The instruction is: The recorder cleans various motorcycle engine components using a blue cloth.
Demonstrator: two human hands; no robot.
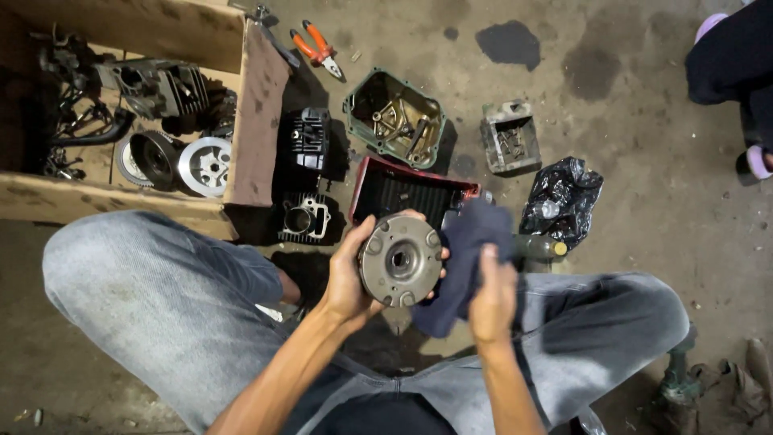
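Observation:
My left hand point(348, 278) grips a round grey metal clutch-like disc point(400, 260) by its edge, face up between my knees. My right hand point(493, 296) clutches a dark blue rag point(467, 258) that touches the disc's right side. Both hands hover above the floor, just in front of a red tray point(386, 187) with a dark ribbed inside.
A cardboard box point(121, 201) at left holds engine parts and round discs. On the stained concrete lie black cylinder parts point(310, 137), a green tray of small parts point(394, 118), a small grey box point(509, 137), orange-handled pliers point(316, 47) and a black plastic bag point(561, 201). Another person's leg point(733, 56) is top right.

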